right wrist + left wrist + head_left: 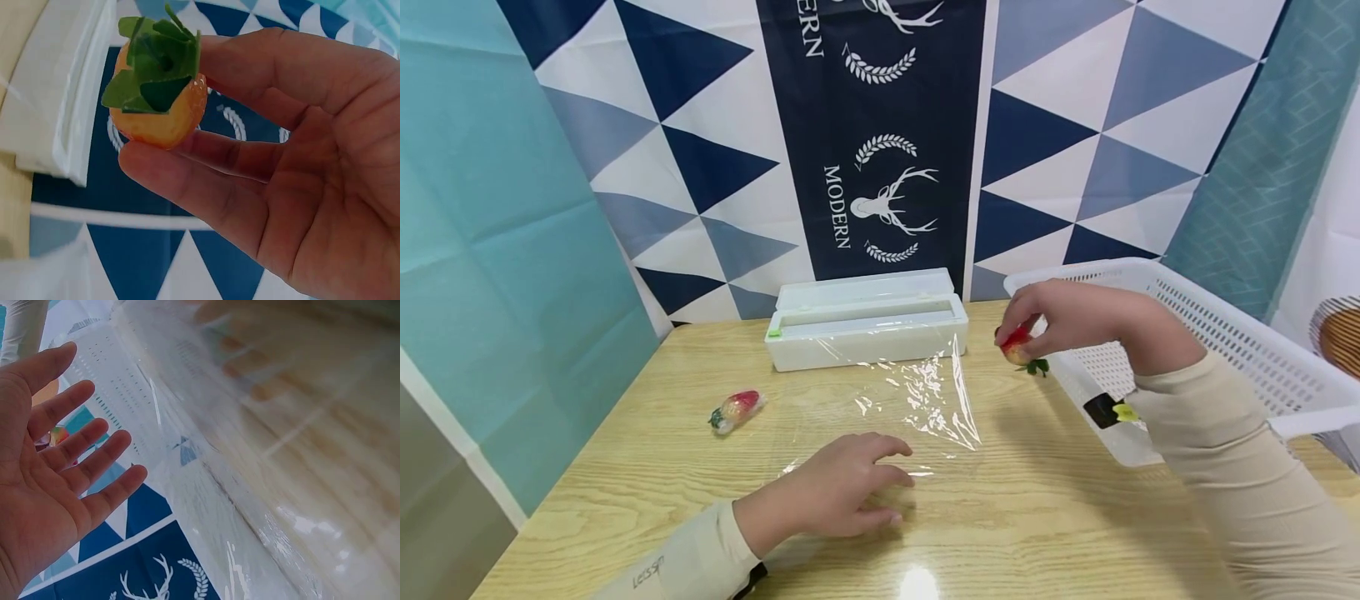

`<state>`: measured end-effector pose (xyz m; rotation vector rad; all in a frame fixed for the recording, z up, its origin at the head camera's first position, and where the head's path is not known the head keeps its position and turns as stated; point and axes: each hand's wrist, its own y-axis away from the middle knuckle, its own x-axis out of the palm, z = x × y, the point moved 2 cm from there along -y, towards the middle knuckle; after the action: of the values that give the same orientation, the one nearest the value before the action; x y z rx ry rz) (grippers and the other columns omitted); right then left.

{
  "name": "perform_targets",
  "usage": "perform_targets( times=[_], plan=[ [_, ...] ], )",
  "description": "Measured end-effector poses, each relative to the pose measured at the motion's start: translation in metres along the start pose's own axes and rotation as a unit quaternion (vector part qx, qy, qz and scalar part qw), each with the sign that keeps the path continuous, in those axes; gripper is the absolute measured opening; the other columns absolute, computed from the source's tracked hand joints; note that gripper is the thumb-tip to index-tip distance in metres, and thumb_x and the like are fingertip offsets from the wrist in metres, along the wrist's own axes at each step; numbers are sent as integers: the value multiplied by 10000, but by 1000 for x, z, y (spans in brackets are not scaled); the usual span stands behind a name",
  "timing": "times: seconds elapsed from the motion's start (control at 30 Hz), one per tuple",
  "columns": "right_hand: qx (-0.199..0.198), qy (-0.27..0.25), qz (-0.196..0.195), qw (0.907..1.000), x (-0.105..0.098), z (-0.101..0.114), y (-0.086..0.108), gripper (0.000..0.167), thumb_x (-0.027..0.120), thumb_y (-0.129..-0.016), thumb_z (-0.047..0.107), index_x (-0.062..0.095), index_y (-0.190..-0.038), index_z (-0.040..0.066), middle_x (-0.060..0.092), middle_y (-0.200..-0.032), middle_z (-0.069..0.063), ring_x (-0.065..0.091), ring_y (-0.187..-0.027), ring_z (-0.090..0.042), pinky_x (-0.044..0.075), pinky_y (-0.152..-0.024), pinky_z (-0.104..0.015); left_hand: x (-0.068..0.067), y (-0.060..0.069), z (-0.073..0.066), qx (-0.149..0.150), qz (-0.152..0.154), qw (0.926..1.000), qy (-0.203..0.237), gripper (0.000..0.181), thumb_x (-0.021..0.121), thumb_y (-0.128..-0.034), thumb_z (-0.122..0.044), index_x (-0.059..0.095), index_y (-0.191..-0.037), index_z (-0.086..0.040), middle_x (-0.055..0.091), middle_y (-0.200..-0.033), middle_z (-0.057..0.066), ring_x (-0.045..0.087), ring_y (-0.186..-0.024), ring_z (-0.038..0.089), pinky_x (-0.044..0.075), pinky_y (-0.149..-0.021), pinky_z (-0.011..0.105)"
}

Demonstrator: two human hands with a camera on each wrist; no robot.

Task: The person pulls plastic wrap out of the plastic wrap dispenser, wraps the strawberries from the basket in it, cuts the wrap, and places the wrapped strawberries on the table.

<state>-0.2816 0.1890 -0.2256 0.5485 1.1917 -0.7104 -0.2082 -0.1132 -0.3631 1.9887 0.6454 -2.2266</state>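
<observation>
My right hand (1078, 321) pinches a red and yellow strawberry (1017, 346) with green leaves, held in the air beside the white basket's left end. In the right wrist view the strawberry (159, 122) sits between thumb and fingertips of the hand (300, 137). My left hand (835, 487), fingers spread and holding nothing, is at the near edge of a clear film sheet (880, 408). The film runs out from a white dispenser box (868, 337) with its lid raised. In the left wrist view the palm and fingers (62, 456) are extended. A second strawberry (739, 409), apparently wrapped in film, lies left of the sheet.
A white perforated basket (1232, 333) stands at the right, with a black and yellow-green tag on its side. Behind the wooden table (647, 517) hangs a patterned cloth (880, 125). A round brown object (1341, 333) is partly visible at the right edge.
</observation>
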Motion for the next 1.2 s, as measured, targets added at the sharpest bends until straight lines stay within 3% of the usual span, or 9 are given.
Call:
perform_targets(
  times=[0.43, 0.63, 0.93, 1.2],
  plan=[
    [-946, -722, 187, 9927, 47, 14, -40, 170, 728, -858, 62, 751, -994, 161, 638, -1061, 10, 580, -940, -172, 557, -740, -269, -2, 6, 2, -179, 46, 9998, -20, 336, 704, -880, -406, 696, -1131, -183, 561, -1306, 64, 560, -1170, 195, 456, -990, 343],
    [-1126, -697, 275, 9908, 69, 23, -58, 182, 721, -853, 64, 749, -1003, 162, 632, -1073, 20, 584, -990, -167, 549, -769, -288, -6, 9, 5, -335, 72, 9994, 104, 342, 708, -875, -405, 700, -1130, -178, 560, -1313, 77, 564, -1163, 210, 478, -957, 370],
    [-1559, -779, 288, 9843, 96, 31, -83, 197, 710, -843, 22, 759, -999, 133, 640, -1088, 0, 575, -1026, -181, 547, -760, -258, -16, 14, 12, -500, -153, 9986, 6, 328, 721, -867, -378, 697, -1111, -160, 573, -1294, 87, 565, -1166, 228, 471, -969, 387],
    [-1874, -366, 649, 9795, 126, 43, -107, 221, 710, -837, -4, 782, -1005, 119, 655, -1153, -53, 583, -1096, -194, 521, -839, -310, -15, 20, 15, -598, -291, 9977, 103, 327, 716, -875, -366, 700, -1123, -153, 583, -1274, 99, 562, -1164, 231, 477, -958, 399]
  ],
)
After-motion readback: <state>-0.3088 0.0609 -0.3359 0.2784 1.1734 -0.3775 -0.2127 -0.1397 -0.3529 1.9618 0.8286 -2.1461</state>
